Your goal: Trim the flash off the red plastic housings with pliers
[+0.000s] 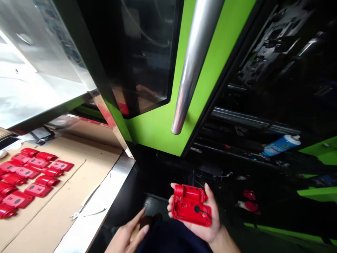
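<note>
In my right hand (214, 221), palm up with the fingers curled round its edges, lies a red plastic housing (186, 212). Its hollow inner side faces me: a tube-shaped section runs along the top, and a flat tray with a round black part and a dark strip sits below. My left hand (129, 233) is lower left, apart from the housing. Its index finger and thumb are stretched out with a gap between them, and I see nothing held there; the other fingers are mostly hidden.
On the cardboard-covered table (71, 186) at left lie several red housings (39, 188) in rows and a pair of cutting pliers (85, 210). A green machine door (155, 130) with a steel bar handle (188, 77) stands ahead. A blue spray can (280, 146) lies inside the machine.
</note>
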Action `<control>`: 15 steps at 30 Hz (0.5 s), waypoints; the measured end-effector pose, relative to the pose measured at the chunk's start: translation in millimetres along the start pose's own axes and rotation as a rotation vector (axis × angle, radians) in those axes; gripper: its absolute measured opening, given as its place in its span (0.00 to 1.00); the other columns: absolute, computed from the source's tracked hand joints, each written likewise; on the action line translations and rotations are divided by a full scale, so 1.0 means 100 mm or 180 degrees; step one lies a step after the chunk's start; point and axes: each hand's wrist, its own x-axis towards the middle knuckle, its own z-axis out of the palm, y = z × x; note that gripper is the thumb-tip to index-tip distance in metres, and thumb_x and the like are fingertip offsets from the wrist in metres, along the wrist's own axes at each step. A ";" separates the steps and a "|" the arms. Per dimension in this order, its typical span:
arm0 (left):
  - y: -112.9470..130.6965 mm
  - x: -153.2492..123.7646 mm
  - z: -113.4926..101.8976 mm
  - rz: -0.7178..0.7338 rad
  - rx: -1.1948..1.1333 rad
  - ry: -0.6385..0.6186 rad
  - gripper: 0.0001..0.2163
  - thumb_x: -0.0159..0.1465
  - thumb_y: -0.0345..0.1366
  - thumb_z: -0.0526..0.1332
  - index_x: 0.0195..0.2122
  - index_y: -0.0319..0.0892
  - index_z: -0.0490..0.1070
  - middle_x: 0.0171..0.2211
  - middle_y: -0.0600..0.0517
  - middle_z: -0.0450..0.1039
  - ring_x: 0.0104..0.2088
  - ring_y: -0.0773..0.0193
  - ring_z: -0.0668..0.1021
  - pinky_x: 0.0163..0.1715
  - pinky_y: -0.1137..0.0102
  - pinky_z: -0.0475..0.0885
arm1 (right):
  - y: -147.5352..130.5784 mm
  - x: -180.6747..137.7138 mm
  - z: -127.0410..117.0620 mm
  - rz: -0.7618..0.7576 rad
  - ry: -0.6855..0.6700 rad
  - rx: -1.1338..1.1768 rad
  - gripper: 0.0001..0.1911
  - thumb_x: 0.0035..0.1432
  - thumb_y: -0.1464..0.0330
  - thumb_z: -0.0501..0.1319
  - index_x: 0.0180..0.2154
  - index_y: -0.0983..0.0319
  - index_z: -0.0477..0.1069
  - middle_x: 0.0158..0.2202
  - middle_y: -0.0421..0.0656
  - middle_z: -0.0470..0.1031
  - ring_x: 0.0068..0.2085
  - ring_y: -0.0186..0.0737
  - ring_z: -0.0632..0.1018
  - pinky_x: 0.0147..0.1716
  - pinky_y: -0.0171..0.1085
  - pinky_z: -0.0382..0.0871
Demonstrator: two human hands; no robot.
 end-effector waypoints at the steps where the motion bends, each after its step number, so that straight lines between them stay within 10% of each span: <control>1: 0.11 0.09 0.00 0.0161 -0.0070 -0.0151 0.29 0.64 0.50 0.66 0.66 0.71 0.61 0.60 0.58 0.74 0.58 0.55 0.78 0.57 0.64 0.77 | 0.02 0.00 0.03 0.0016 0.0016 0.0011 0.45 0.62 0.38 0.56 0.61 0.69 0.71 0.51 0.58 0.80 0.51 0.54 0.80 0.56 0.48 0.66; 6: 0.75 0.39 0.13 0.0701 -0.1021 -0.0815 0.47 0.56 0.56 0.72 0.71 0.72 0.45 0.75 0.59 0.46 0.72 0.46 0.57 0.71 0.52 0.56 | 0.12 -0.04 0.19 0.0002 0.0022 0.0099 0.41 0.62 0.38 0.54 0.62 0.62 0.70 0.49 0.55 0.81 0.47 0.53 0.81 0.58 0.54 0.63; 15: 0.88 0.52 0.22 0.1367 -0.0698 -0.0577 0.47 0.53 0.51 0.75 0.70 0.67 0.53 0.72 0.53 0.56 0.68 0.44 0.65 0.68 0.50 0.62 | 0.24 -0.13 0.30 -0.0322 0.0010 0.0125 0.37 0.65 0.40 0.51 0.61 0.57 0.71 0.44 0.52 0.82 0.47 0.54 0.81 0.56 0.60 0.66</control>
